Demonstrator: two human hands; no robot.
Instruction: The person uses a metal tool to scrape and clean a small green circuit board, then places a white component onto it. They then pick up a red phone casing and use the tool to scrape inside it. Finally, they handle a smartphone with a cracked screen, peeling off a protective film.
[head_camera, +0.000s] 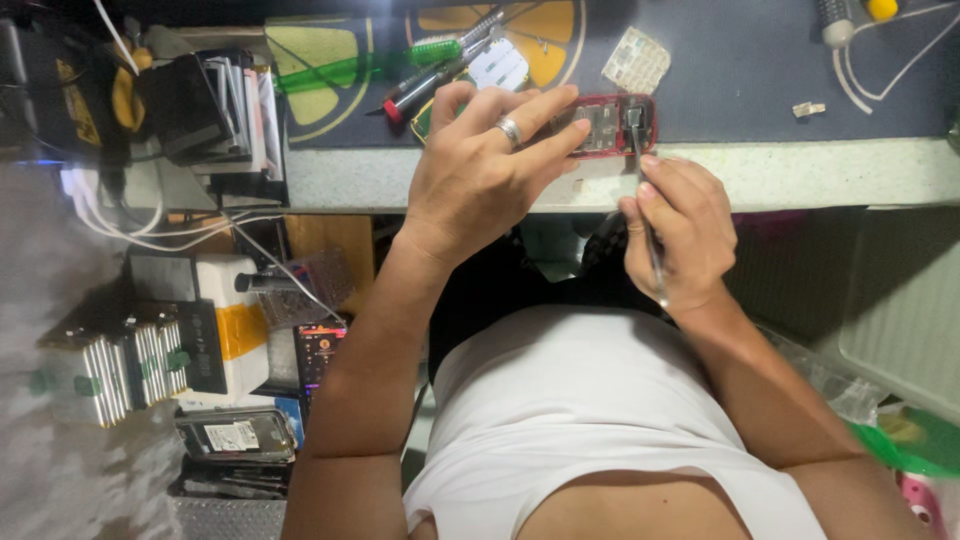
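Phone, a small red one with its shell opened and its insides showing, lies at the near edge of the dark work mat, just above the middle of the frame, where the pale bench edge gives both wrists something to lean toward. The left hand, a ring on one finger, is curled over the phone's left end with its fingertips pressed on it, apparently pinning it flat so it cannot slide under the tool. The right hand is closed in a pen-like pinch around a thin metal tool; the tip reaches up into the right end of the open phone, a grip that suits fine, careful work. Above the left hand, at the top centre of the frame, lie a green-handled screwdriver, a darker tool beside it, and a white keypad sheet, all within easy reach. A small clear packet sits on the mat to the upper right of the phone. In the upper left a stack of flat parts is piled, and boxes and phone pieces fill the lower left below the bench.
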